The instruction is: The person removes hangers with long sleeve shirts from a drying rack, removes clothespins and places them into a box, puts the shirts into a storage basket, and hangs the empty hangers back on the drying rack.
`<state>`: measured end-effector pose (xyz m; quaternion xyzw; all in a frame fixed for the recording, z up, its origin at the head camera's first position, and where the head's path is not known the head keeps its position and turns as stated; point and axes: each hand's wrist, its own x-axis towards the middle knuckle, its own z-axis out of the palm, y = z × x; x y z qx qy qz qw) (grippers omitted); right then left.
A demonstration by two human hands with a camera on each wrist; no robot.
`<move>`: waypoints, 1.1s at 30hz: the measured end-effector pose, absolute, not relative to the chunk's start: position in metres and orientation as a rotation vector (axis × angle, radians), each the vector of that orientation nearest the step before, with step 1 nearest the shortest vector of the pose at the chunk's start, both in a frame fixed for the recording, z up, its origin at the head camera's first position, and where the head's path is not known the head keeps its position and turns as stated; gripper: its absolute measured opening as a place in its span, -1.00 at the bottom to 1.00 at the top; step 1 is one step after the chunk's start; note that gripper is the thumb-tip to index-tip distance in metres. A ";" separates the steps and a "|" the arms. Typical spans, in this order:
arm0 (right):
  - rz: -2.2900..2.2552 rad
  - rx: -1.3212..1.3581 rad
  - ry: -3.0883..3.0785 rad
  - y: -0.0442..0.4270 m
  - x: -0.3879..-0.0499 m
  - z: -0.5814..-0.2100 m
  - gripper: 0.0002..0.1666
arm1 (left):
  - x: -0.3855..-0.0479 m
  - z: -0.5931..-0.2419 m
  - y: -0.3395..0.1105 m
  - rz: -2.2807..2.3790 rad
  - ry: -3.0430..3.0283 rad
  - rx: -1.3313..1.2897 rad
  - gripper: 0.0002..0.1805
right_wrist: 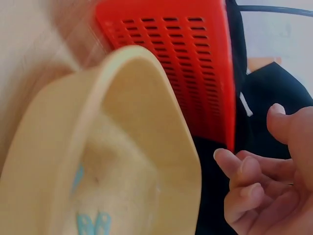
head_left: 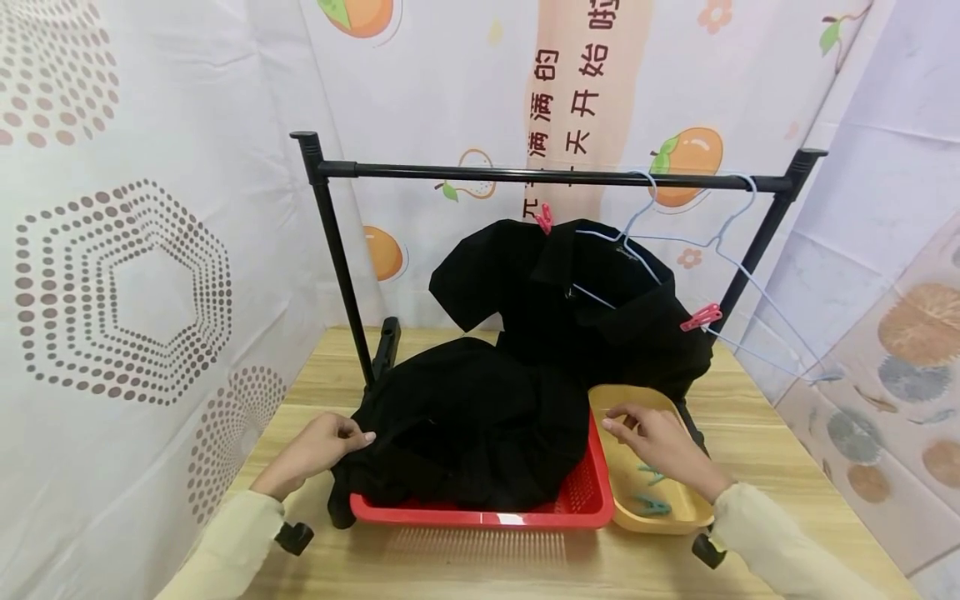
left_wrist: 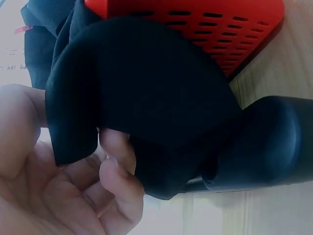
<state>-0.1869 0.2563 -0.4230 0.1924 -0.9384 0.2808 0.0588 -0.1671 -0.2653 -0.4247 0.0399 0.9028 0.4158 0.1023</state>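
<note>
At the left of the red basket (head_left: 480,520), I'm pinching the black garment (head_left: 480,417) heaped inside with my left grip (head_left: 317,450), seemingly starting its lift, which is calling for my relaxed, empty right grip (head_left: 660,437).

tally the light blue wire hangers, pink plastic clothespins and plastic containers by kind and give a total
Light blue wire hangers: 2
Pink plastic clothespins: 2
Perforated red plastic basket: 1
Yellow plastic tub: 1
Total: 6
</note>
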 end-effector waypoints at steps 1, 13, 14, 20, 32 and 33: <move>0.859 0.574 -2.852 0.254 -0.188 -0.425 -0.56 | -0.167 -0.425 -0.265 1.225 2.673 0.120 -0.61; 0.869 0.450 -2.887 0.231 -0.201 -0.430 -0.44 | -0.171 -0.414 -0.264 1.093 2.916 0.240 -0.71; 0.862 0.449 -2.875 0.229 -0.202 -0.429 -0.48 | -0.173 -0.412 -0.263 1.102 2.927 0.240 -0.72; 0.819 0.503 -2.746 0.218 -0.212 -0.426 -0.91 | -0.193 -0.397 -0.249 1.254 2.959 0.296 -0.74; 1.324 0.705 -2.621 0.196 -0.213 -0.380 -0.93 | -0.217 -0.349 -0.203 1.452 3.044 0.562 -0.76; 1.300 0.766 -2.607 0.193 -0.211 -0.377 -0.94 | -0.217 -0.347 -0.198 1.420 3.023 0.628 -0.78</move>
